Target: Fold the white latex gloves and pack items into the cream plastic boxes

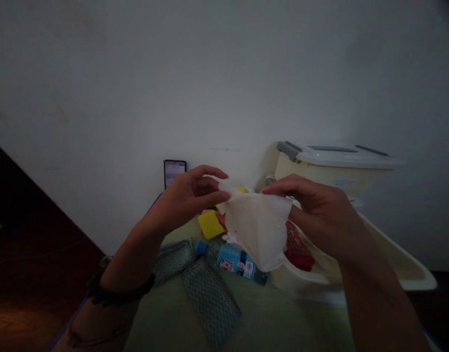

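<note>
A thin white cloth, perhaps a wipe or tissue, hangs between my two hands above the table. My left hand pinches its upper left corner between thumb and fingers. My right hand grips the upper right edge, with some fingers behind the cloth. Below and behind the cloth lies a plastic bottle with a blue cap and blue label, its right part partly covered. Yellow sponges sit just beyond my left hand, near something orange-pink.
Two grey-green mesh scouring pads lie on the green tabletop. At right, a white basin holds a red patterned item. Behind it stands a lidded storage box. A phone leans against the wall.
</note>
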Demonstrator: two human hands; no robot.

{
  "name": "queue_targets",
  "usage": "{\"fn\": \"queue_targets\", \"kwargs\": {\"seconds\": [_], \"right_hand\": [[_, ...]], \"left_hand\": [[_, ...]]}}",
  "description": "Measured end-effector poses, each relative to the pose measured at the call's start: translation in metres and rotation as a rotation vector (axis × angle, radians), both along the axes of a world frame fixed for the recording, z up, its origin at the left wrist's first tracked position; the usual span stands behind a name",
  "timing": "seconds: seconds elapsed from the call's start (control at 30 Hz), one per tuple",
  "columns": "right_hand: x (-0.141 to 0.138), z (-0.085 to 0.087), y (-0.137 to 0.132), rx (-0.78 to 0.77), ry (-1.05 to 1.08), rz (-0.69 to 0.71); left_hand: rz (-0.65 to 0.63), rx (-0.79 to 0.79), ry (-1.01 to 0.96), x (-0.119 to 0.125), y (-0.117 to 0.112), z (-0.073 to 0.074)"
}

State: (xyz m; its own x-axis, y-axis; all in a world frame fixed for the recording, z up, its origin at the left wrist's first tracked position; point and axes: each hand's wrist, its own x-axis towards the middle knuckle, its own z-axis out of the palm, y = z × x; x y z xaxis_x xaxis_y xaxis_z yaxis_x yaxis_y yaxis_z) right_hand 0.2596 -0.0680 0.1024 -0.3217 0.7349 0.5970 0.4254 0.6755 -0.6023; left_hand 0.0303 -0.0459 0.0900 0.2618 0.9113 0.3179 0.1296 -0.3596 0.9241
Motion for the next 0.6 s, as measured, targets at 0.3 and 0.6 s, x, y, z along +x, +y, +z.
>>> {"fn": "queue_targets", "kwargs": {"seconds": [0.3, 0.6], "right_hand": [[0.003, 0.000, 0.002, 0.077, -0.135, -0.125], [0.002, 0.000, 0.003, 0.142, -0.173, -0.152]], "left_hand": [[0.104, 0.168, -0.059, -0.001, -0.002, 0.002], [0.253, 0.369, 0.155, -0.002, -0.013, 0.011]]}}
